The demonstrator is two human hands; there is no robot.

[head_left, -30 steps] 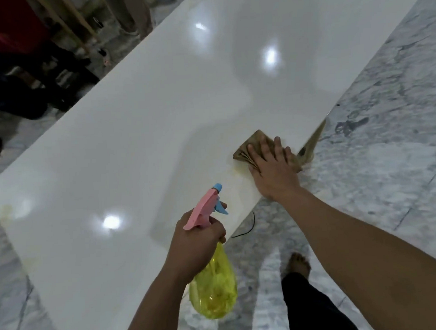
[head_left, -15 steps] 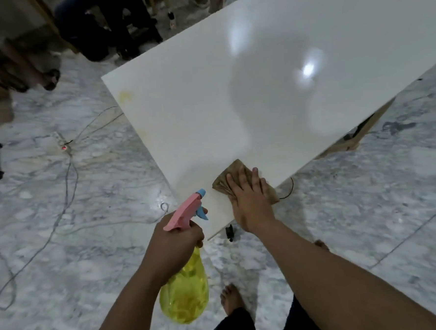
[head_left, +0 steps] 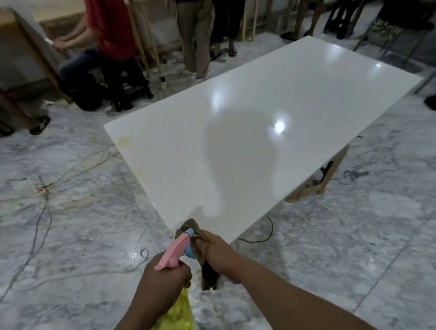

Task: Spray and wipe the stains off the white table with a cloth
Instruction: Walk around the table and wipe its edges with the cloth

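Observation:
The white table (head_left: 261, 141) fills the middle of the head view, glossy, with yellowish stains (head_left: 124, 140) near its left corner and along its left edge. My left hand (head_left: 165, 277) grips a spray bottle (head_left: 176, 249) with a pink and blue head and a yellow body, just off the table's near corner. My right hand (head_left: 218, 251) holds a brown cloth (head_left: 199, 245) bunched up, lifted off the table at that corner and hanging down beside the bottle's nozzle.
The floor is grey marble. A white power strip (head_left: 39, 187) and loose cables (head_left: 37, 227) lie on the left. Several people (head_left: 109, 31) stand or sit beyond the table's far side. A wooden table leg (head_left: 317, 181) shows under the right edge.
The cloth lay flat under my right hand on the table; now it is bunched in that hand and off the surface. The view has pulled back, showing the whole table.

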